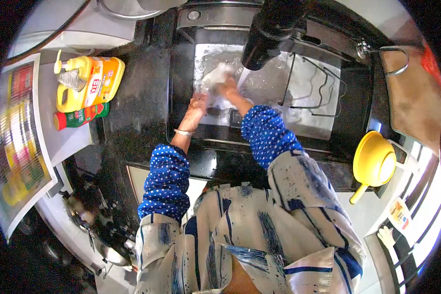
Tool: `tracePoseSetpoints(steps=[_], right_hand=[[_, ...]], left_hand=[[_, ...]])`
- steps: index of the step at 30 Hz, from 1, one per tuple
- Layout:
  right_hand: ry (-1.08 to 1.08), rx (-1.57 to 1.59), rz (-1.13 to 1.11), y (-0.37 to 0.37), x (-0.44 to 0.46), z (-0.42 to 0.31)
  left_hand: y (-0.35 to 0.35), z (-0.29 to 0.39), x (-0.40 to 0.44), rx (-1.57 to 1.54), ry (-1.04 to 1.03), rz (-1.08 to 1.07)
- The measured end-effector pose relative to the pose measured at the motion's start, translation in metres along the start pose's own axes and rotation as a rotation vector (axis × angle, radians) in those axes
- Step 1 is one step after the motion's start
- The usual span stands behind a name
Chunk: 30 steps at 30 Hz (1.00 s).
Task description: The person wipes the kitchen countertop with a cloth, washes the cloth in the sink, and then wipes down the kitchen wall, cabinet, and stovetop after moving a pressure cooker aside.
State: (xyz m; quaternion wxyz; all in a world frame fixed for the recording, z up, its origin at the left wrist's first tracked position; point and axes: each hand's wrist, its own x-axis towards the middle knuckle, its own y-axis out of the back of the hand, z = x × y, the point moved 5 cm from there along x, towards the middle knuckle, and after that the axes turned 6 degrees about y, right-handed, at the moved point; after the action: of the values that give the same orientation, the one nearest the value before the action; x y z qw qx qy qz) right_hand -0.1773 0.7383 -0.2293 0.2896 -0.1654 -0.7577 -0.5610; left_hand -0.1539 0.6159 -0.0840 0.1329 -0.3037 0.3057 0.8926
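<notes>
My right hand [227, 88] is in the sink [311, 128], its fingers closed on what looks like a white cloth [217, 75], blurred by motion. Just right of the cloth, a stream of water [243, 77] runs down from the black faucet [265, 45]. My left hand [197, 106], with a bracelet on its wrist, is at the sink's left side, close below the cloth. Its fingers are smeared, so whether they touch the cloth is unclear. Blue dotted sleeve covers are on both forearms.
A wire rack [321, 88] stands in the sink's right part. On the left are a yellow detergent jug [103, 81] and a green bottle with a red cap [85, 115]. A yellow ladle-like bowl [372, 159] and a brown board [411, 98] are on the right.
</notes>
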Motion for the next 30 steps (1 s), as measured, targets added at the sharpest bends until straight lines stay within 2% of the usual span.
tracePoseSetpoints(steps=[1, 2, 3, 4, 5, 6, 7, 8, 9, 10, 11, 12, 13, 14, 15, 16, 18, 19, 20, 22, 23, 24, 25, 26, 27, 28, 29, 30], right_hand=[[-0.267, 0.603, -0.263, -0.024, -0.001, -0.017], [-0.7, 1.061, -0.405, -0.045, -0.009, -0.035], [-0.492, 1.088, -0.472, 0.025, 0.039, -0.049], [-0.285, 1.124, -0.52, 0.107, 0.093, -0.064], [-0.28, 1.226, -0.427, 0.138, 0.105, -0.075], [-0.267, 1.327, -0.336, 0.168, 0.115, -0.086], [-0.325, 1.255, -0.484, 0.172, 0.111, -0.094], [-0.28, 1.131, -0.354, 0.175, 0.109, -0.092], [-0.171, 0.849, -0.049, 0.176, 0.116, -0.081], [-0.146, 0.749, -0.106, 0.156, 0.109, -0.064], [-0.118, 0.649, -0.16, 0.136, 0.102, -0.048], [-0.301, 0.747, -0.296, 0.127, 0.102, -0.018], [-0.486, 0.84, -0.428, 0.12, 0.101, 0.011], [-0.122, 0.447, -0.38, 0.123, 0.108, 0.032], [-0.363, 0.382, -0.475, 0.109, 0.102, 0.065], [-0.267, 0.253, -0.42, 0.08, 0.07, 0.099], [-0.167, 0.128, -0.343, 0.056, 0.042, 0.124], [-0.495, 0.141, -0.388, 0.059, 0.028, 0.138], [-0.543, 0.211, -0.468, 0.025, -0.002, 0.132], [-0.647, 0.336, -0.63, -0.04, -0.06, 0.121], [-0.573, 0.567, -0.799, 0.016, -0.018, 0.075], [-0.521, 0.806, -0.973, 0.086, 0.033, 0.025], [-0.231, 0.944, -0.693, 0.086, 0.031, -0.009], [-0.391, 1.255, -0.376, 0.145, 0.065, -0.034], [-0.278, 1.344, -0.462, 0.153, 0.07, -0.061], [-0.397, 1.217, -0.542, 0.17, 0.081, -0.073], [-0.262, 0.941, -0.322, 0.173, 0.087, -0.068], [-0.263, 0.823, -0.216, 0.14, 0.078, -0.057]], left_hand=[[-0.003, -0.017, 0.008, -0.255, 0.251, 0.038], [-0.008, -0.033, 0.008, -0.51, 0.508, 0.075], [-0.003, -0.026, 0.005, -0.568, 0.536, 0.069], [-0.012, -0.037, 0.026, -0.952, 0.099, -0.027], [-0.025, -0.031, 0.021, -0.954, 0.1, -0.04], [-0.034, -0.001, 0.008, -1.497, -0.32, -0.196], [-0.033, -0.008, 0.022, -1.506, -0.294, -0.311], [-0.033, -0.014, 0.036, -1.509, -0.263, -0.426], [-0.032, -0.022, 0.049, -1.504, -0.229, -0.537], [-0.03, -0.002, 0.056, -1.414, -0.258, -0.553], [-0.032, 0.006, 0.048, -1.312, -0.072, -0.341], [-0.033, 0.013, 0.034, -1.193, 0.108, -0.13], [-0.036, 0.028, 0.024, -1.181, 0.128, -0.189], [-0.038, 0.048, 0.018, -1.168, 0.138, -0.252], [-0.042, 0.063, 0.0, -1.144, 0.149, -0.278], [-0.051, 0.059, 0.003, -1.064, 0.086, -0.327], [-0.062, 0.035, 0.008, -1.103, 0.24, -0.273], [-0.068, 0.01, 0.021, -1.073, 0.213, -0.317], [-0.072, -0.004, 0.032, -1.067, 0.212, -0.317], [-0.076, -0.035, 0.039, -1.042, 0.518, -0.146], [-0.07, -0.015, 0.024, -1.042, 0.44, -0.258], [-0.059, 0.0, 0.01, -0.9, 0.465, -0.258], [-0.06, -0.025, 0.036, -0.953, 0.415, -0.387], [-0.061, -0.053, 0.06, -1.0, 0.37, -0.516], [-0.064, -0.038, 0.053, -1.124, 0.228, -0.799], [-0.065, -0.031, 0.046, -1.218, 0.097, -1.098], [-0.061, -0.049, 0.068, -0.718, -0.365, -0.628], [-0.055, -0.028, 0.053, -0.815, -0.227, -0.492]])
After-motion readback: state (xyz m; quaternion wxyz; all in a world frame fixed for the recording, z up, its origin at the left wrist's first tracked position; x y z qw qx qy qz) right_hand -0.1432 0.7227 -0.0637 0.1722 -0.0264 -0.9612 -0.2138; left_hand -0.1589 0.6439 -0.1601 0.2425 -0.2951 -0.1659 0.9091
